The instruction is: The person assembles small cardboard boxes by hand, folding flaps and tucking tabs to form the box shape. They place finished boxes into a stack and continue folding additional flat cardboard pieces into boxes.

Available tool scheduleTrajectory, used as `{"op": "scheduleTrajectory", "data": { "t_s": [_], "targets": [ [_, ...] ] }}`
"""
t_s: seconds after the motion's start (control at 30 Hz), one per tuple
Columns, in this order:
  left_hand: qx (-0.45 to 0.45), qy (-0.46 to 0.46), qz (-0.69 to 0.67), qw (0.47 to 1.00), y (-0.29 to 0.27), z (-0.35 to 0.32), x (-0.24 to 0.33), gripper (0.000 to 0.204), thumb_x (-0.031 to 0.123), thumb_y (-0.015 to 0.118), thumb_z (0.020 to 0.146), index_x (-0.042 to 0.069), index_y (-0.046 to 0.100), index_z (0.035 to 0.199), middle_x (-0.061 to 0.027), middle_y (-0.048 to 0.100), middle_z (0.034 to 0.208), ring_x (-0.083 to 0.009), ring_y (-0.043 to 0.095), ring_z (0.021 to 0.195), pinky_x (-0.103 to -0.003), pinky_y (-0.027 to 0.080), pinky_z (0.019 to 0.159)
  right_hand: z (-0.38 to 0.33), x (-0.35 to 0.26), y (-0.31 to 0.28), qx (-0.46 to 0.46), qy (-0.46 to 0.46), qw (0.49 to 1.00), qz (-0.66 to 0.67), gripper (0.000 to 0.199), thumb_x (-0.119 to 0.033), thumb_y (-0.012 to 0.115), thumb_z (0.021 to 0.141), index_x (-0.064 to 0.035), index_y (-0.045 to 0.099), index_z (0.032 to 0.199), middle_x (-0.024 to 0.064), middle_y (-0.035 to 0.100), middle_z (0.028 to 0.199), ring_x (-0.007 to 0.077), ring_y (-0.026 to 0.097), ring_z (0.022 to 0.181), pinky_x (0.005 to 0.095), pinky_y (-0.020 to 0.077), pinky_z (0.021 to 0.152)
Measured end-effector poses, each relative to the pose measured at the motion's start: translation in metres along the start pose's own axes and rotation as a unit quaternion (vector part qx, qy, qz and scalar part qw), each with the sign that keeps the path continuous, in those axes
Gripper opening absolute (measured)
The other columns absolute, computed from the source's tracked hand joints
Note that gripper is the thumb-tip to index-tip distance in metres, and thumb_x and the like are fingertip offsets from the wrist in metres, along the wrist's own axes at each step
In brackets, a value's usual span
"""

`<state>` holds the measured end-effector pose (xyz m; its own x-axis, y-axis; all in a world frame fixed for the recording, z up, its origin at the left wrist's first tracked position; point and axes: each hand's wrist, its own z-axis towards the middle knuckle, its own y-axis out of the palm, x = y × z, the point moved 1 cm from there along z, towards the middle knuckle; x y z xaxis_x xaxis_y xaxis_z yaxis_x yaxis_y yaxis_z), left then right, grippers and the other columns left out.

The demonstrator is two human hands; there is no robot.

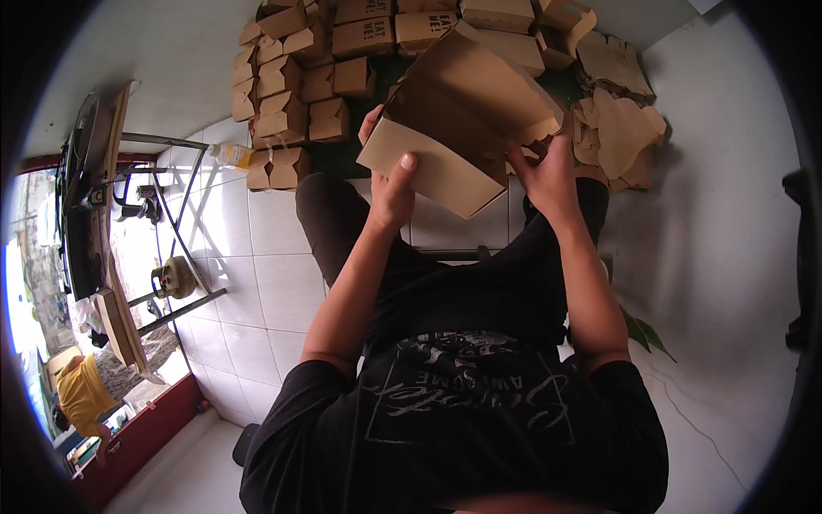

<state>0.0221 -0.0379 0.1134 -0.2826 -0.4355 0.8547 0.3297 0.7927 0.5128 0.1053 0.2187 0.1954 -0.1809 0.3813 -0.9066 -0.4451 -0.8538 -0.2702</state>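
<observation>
- One bare left hand [392, 195], thumb pressed on the pale front panel [445, 176], grips an open brown cardboard box [471, 98] held beyond the black-clothed lap [462, 300].
- One bare right hand [550, 180], fingers nearly closed, pinches its scalloped edge [541, 128]; pulling could tear it.
- Heavy thumb pressure could crease the panel.
- Swinging it forward could topple the small brown cardboard boxes [281, 116] stacked leftward.

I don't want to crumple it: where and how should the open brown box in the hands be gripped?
Probably the open brown box takes a grip best at its broad, flat near panel, from the left, where the left hand has its thumb; the scalloped edge at the right looks thin and bendable.
</observation>
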Motion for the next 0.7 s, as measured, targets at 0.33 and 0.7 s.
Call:
{"op": "scheduleTrajectory", "data": {
  "t_s": [0.33, 0.7],
  "targets": [
    [0.009, 0.061, -0.016, 0.998, -0.006, 0.002, -0.003, 0.072, 0.055, 0.080, 0.102, 0.006, 0.060, 0.149, -0.0121, 0.070, 0.135, -0.0285, 0.069, 0.127, -0.047, 0.054, 0.111, -0.001, 0.022, -0.012, -0.069, 0.080, 0.994, -0.012, 0.042, 0.000, 0.060, 0.115, 0.0026, 0.047, 0.155, 0.0185, 0.069, 0.142, 0.0254, 0.076, 0.120, 0.0406, 0.0690, 0.097],
    [0.004, 0.057, 0.006, 0.998, -0.007, 0.002, 0.000, 0.077, 0.059, 0.080, 0.100, 0.008, 0.057, 0.151, -0.0117, 0.068, 0.136, -0.0285, 0.067, 0.129, -0.047, 0.053, 0.113, 0.005, 0.015, -0.009, -0.077, 0.056, 0.993, 0.064, 0.050, -0.003, 0.062, 0.116, -0.0008, 0.039, 0.160, 0.0194, 0.065, 0.148, 0.0292, 0.076, 0.127, 0.0418, 0.0730, 0.098]
  ]
}}
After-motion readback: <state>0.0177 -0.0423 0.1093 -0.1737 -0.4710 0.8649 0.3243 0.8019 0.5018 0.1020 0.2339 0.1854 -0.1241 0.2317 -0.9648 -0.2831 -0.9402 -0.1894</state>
